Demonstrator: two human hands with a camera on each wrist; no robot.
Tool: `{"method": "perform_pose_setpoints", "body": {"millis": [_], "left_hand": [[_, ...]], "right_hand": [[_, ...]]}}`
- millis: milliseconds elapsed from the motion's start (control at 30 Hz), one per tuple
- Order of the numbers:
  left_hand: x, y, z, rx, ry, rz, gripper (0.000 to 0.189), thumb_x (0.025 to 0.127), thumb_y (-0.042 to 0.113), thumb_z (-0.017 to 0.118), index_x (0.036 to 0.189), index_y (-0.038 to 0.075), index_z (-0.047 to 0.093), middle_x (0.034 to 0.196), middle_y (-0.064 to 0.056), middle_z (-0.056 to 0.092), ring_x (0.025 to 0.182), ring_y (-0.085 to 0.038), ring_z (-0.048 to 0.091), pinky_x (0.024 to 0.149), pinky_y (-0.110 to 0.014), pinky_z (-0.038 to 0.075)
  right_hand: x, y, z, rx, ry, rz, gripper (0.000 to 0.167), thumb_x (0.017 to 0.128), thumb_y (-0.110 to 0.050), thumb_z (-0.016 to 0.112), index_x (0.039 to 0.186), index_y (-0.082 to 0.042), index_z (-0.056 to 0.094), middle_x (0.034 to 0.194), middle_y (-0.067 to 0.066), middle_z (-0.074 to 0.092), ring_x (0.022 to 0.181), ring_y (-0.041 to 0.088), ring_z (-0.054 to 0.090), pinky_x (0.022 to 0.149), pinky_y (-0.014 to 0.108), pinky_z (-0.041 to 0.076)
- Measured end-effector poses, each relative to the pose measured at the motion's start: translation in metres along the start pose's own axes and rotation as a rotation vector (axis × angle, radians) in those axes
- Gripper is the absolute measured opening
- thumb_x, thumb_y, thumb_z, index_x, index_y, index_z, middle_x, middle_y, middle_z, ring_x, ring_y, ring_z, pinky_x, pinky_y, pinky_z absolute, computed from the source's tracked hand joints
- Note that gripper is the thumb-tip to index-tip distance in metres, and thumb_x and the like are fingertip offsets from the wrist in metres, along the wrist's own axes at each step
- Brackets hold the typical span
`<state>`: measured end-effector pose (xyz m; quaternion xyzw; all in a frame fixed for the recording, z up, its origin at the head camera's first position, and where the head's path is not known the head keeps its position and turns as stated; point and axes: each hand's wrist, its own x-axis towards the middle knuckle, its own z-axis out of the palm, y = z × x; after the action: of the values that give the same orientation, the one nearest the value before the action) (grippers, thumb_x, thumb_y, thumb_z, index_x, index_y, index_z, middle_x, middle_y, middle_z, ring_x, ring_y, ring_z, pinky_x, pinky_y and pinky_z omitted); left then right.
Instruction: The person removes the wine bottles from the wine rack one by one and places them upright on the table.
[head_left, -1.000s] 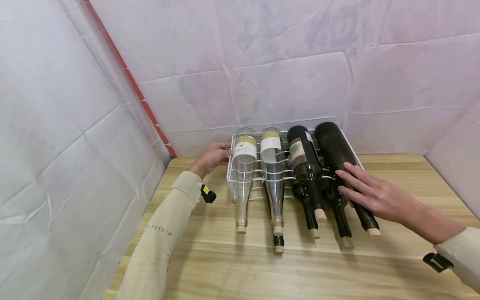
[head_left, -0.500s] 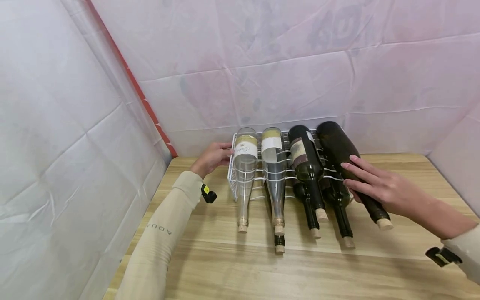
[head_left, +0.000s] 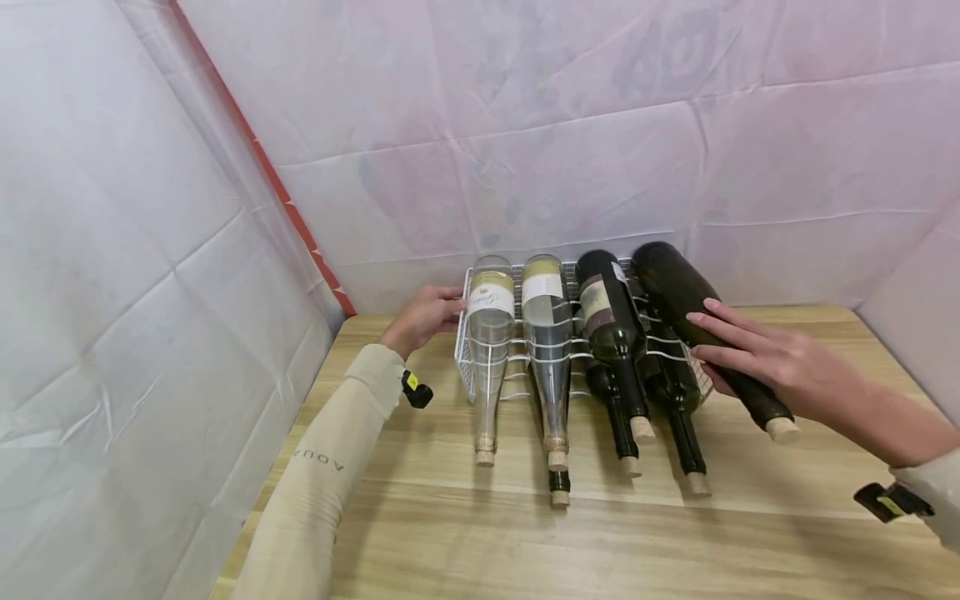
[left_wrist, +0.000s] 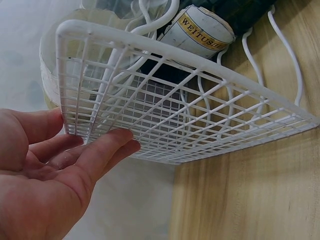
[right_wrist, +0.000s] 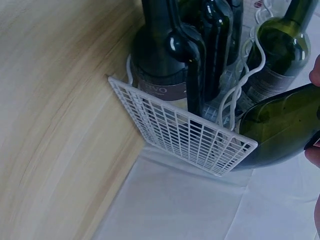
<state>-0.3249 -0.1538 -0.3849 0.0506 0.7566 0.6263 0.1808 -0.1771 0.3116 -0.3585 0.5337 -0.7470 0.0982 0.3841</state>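
My right hand (head_left: 780,358) grips a dark green wine bottle (head_left: 671,287) across its shoulder and neck. The bottle slants over the right end of a white wire rack (head_left: 467,379), base at the back, corked neck out to the front right. In the right wrist view, fingers show on both sides of its body (right_wrist: 280,125). My left hand (head_left: 427,317) touches the rack's left side; its extended fingertips rest against the mesh (left_wrist: 165,120) in the left wrist view. Two clear bottles (head_left: 491,333) and a dark labelled bottle (head_left: 597,302) lie on the rack's upper level.
Several dark corked bottles (head_left: 684,442) lie on the lower level, necks pointing forward over the wooden table (head_left: 450,533). A white sheet wall (head_left: 570,183) stands right behind the rack, with another sheet (head_left: 150,292) on the left.
My right hand has moved right with the bottle's neck, so the bottle slants more and its cork sits farther right and higher. My left hand stays at the rack.
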Motion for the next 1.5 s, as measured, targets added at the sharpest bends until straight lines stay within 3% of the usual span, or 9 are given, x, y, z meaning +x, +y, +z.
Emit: {"method": "perform_pose_setpoints", "body": {"millis": [33,67,167,267,500,733,1033,1300,1500], "left_hand": [[0.000,0.000,0.000,0.002,0.000,-0.001,0.048,0.106,0.005,0.052,0.152,-0.005,0.045,0.140,-0.030,0.061,0.093,-0.020,0.071,0.100,-0.041,0.060],[0.000,0.000,0.000,-0.004,-0.002,-0.002,0.048,0.106,0.004,0.052,0.152,-0.005,0.045,0.140,-0.030,0.061,0.094,-0.021,0.071,0.101,-0.043,0.060],[-0.001,-0.001,0.000,-0.012,-0.002,-0.004,0.048,0.106,0.004,0.052,0.153,-0.006,0.044,0.141,-0.030,0.060,0.095,-0.022,0.070,0.107,-0.049,0.056],[-0.001,-0.002,0.000,-0.030,0.001,-0.008,0.049,0.106,0.003,0.051,0.153,-0.006,0.043,0.142,-0.031,0.059,0.094,-0.021,0.070,0.111,-0.053,0.052],[-0.001,-0.004,0.001,-0.028,0.014,-0.005,0.049,0.106,0.004,0.052,0.154,-0.004,0.043,0.141,-0.030,0.060,0.093,-0.017,0.070,0.101,-0.041,0.060],[0.002,-0.004,0.001,-0.036,0.019,-0.019,0.048,0.107,0.004,0.052,0.153,-0.002,0.045,0.142,-0.028,0.061,0.097,-0.021,0.069,0.101,-0.041,0.060],[0.003,-0.003,0.001,-0.044,0.022,-0.041,0.049,0.106,0.004,0.052,0.155,-0.001,0.043,0.144,-0.027,0.060,0.107,-0.027,0.068,0.106,-0.043,0.057],[0.000,0.001,0.001,-0.044,0.024,-0.039,0.049,0.106,0.003,0.053,0.154,-0.003,0.044,0.144,-0.028,0.059,0.124,-0.040,0.064,0.113,-0.049,0.052],[0.000,0.001,0.000,-0.051,0.024,-0.056,0.049,0.106,0.003,0.053,0.154,-0.002,0.044,0.145,-0.027,0.058,0.124,-0.038,0.064,0.115,-0.049,0.050]], "right_hand": [[0.000,0.000,-0.001,0.007,0.001,0.008,0.047,0.114,-0.015,0.032,0.107,0.002,0.075,0.149,0.018,0.060,0.154,0.020,0.039,0.057,0.022,0.055],[0.000,0.000,-0.002,0.022,0.003,0.020,0.047,0.114,-0.015,0.032,0.107,0.003,0.075,0.148,0.019,0.060,0.154,0.020,0.040,0.062,0.016,0.056],[0.001,-0.001,-0.003,0.042,0.023,0.069,0.048,0.114,-0.019,0.034,0.107,0.003,0.076,0.141,0.020,0.066,0.151,0.018,0.045,0.089,0.002,0.049],[0.003,-0.003,-0.005,0.059,0.039,0.120,0.048,0.114,-0.023,0.036,0.107,0.001,0.077,0.132,0.023,0.070,0.150,0.016,0.047,0.108,0.003,0.033],[0.020,-0.006,-0.007,0.102,0.173,0.153,0.046,0.108,-0.036,0.054,0.095,0.001,0.079,0.125,0.020,0.074,0.144,0.008,0.052,0.111,0.006,0.038],[0.023,-0.005,-0.009,0.077,0.210,0.168,0.047,0.106,-0.039,0.055,0.093,0.000,0.078,0.128,0.014,0.074,0.141,0.002,0.052,0.112,0.005,0.037],[0.035,-0.006,-0.006,0.036,0.314,0.175,0.046,0.102,-0.041,0.059,0.089,0.000,0.075,0.134,0.001,0.072,0.135,-0.003,0.055,0.112,0.005,0.037],[0.035,-0.006,-0.016,0.159,0.278,0.258,0.047,0.099,-0.042,0.066,0.089,0.002,0.079,0.119,0.021,0.076,0.134,0.003,0.060,0.109,0.007,0.043],[0.031,-0.005,-0.025,0.251,0.219,0.299,0.044,0.099,-0.037,0.069,0.099,0.007,0.078,0.125,0.030,0.071,0.138,0.013,0.060,0.113,0.012,0.044]]}}
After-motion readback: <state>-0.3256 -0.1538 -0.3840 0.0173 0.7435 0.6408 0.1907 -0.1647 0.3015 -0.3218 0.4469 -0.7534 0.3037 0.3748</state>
